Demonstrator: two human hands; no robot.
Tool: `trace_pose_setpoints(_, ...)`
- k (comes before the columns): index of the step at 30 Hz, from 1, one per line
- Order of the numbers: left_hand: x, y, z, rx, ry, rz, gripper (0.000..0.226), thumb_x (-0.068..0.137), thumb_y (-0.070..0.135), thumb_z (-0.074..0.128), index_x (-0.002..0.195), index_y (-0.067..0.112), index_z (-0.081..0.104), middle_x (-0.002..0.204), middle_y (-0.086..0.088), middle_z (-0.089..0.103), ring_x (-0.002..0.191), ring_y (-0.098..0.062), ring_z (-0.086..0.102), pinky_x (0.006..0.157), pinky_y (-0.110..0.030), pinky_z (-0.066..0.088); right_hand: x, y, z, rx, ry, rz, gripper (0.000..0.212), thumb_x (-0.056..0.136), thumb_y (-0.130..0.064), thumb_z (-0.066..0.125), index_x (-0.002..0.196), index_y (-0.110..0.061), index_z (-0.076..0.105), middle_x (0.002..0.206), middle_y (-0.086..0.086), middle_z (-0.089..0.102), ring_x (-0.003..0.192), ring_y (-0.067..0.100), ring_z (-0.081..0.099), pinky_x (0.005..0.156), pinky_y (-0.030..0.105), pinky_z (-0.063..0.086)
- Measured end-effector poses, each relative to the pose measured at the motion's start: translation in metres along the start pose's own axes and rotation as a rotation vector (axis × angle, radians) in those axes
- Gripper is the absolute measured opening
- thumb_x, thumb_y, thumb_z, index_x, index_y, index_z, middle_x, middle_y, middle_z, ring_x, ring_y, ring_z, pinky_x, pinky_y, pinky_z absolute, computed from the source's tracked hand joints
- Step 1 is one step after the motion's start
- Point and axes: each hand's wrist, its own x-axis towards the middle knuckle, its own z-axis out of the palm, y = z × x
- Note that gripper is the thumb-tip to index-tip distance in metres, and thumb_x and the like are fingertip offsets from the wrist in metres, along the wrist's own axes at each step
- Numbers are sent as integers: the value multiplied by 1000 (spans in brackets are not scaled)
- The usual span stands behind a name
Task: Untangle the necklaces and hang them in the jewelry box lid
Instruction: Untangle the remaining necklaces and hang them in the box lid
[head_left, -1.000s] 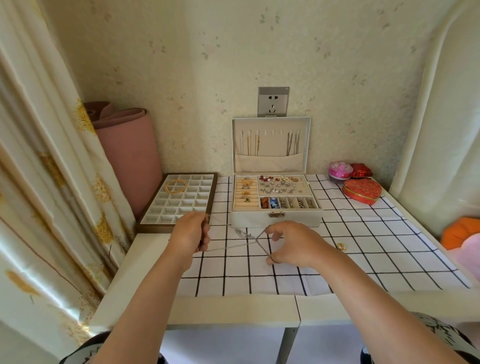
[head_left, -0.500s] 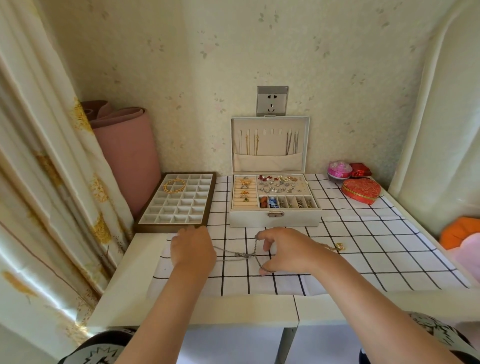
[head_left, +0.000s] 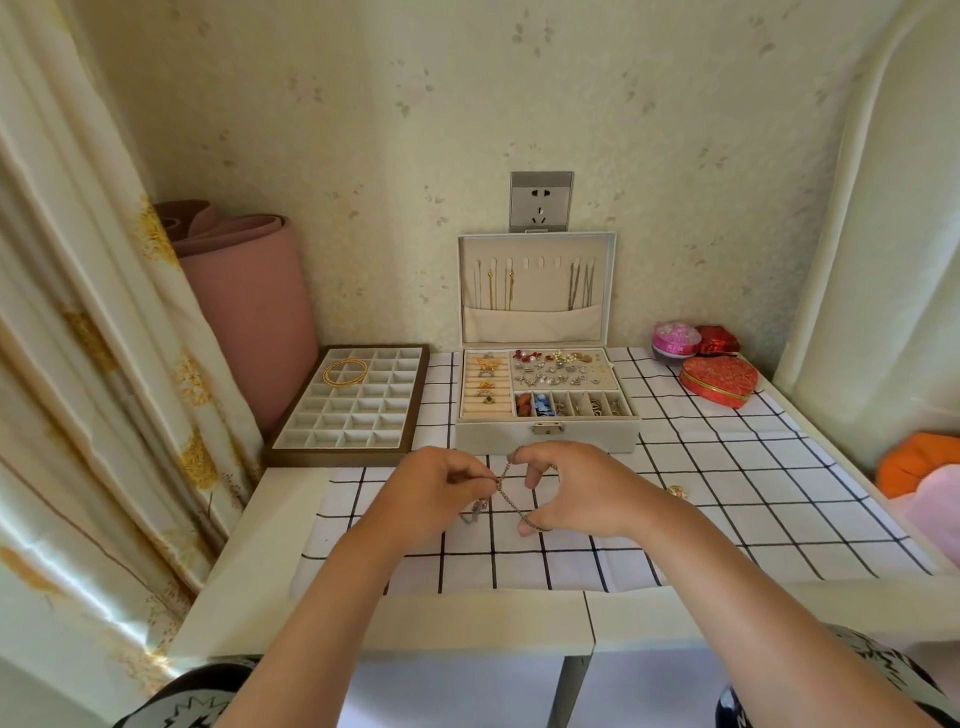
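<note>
Pinches the silver necklace with curled fingers of the left hand; grips the same chain between thumb and forefinger of the right hand. Holds it just above the checked cloth on the bench, in front of the open jewelry box, its lid upright.

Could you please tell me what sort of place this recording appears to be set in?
Likely a bedroom corner at home: floral cream curtain, grey wall socket on patterned wallpaper, and an open white jewelry box on a grid-patterned tablecloth.
</note>
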Motion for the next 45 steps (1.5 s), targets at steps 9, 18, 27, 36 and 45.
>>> trace_pose_setpoints(9,-6,7,-9,289,7,81,7,95,30,63,93,30,69,85,13,67,82,-5,61,73,-19,48,1,-2,-3,-119,24,-2,59,67,-46,86,122,-41,65,100,-22,60,100,4,56,92,30,49)
trace_pose_setpoints(18,-6,7,-11,278,-116,-8,34,103,39,44,77,21,57,71,8,54,70,-11,51,70,-29,42,-1,-5,-5,-179,38,37,49,74,-49,81,120,-39,67,101,-18,64,101,6,57,90,30,50)
trace_pose_setpoints(27,-5,18,-17,-199,-55,-175,44,102,44,44,85,16,73,97,7,74,106,-4,61,97,-29,34,-3,1,-9,-204,31,97,61,74,-47,81,131,-36,59,98,-17,61,98,7,56,86,31,50)
trace_pose_setpoints(36,-1,3,-24,4,134,-94,38,93,30,64,67,17,40,58,7,37,54,-10,39,65,-29,43,-2,12,-12,-228,43,203,65,74,-49,79,134,-33,57,109,-13,62,104,10,58,86,30,49)
trace_pose_setpoints(45,-15,4,-33,224,-429,-315,45,95,48,56,72,19,81,56,18,64,73,-1,61,85,-16,44,-3,12,-16,-316,-65,239,38,66,-46,85,99,-35,70,97,-18,62,92,8,59,70,26,46)
